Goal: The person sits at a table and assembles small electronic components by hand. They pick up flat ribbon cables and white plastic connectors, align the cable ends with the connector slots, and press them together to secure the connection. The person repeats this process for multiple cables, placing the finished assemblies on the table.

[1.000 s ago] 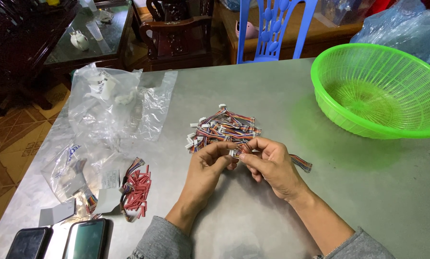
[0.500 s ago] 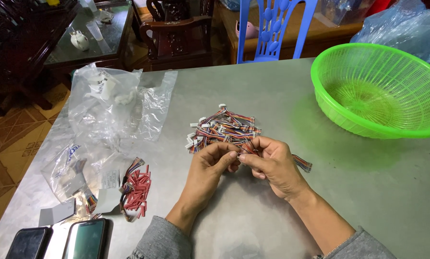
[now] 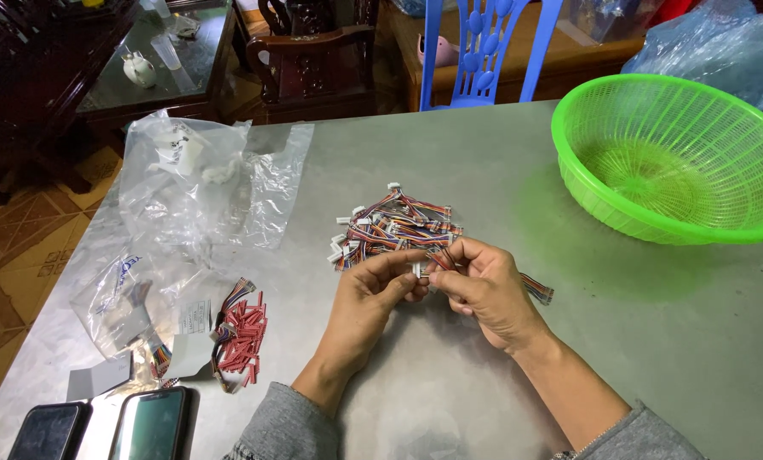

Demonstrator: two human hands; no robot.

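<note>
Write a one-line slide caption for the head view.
Both hands, left hand and right hand, pinch a white-plugged multicoloured wire lead beside a wire pile on a grey table.

A green mesh basket [image 3: 671, 158] sits at the grey table's [image 3: 484, 153] far right; clear plastic bags [image 3: 203, 183] lie left; red connectors [image 3: 243, 334] nearer — two phones [image 3: 100, 426] at the edge; a blue chair [image 3: 484, 47] behind.

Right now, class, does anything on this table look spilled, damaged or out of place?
Nothing stands out. The wire harnesses lie in a loose pile beside both hands, left hand and right hand, which pinch one small connector. The green basket sits upright and empty.
</note>
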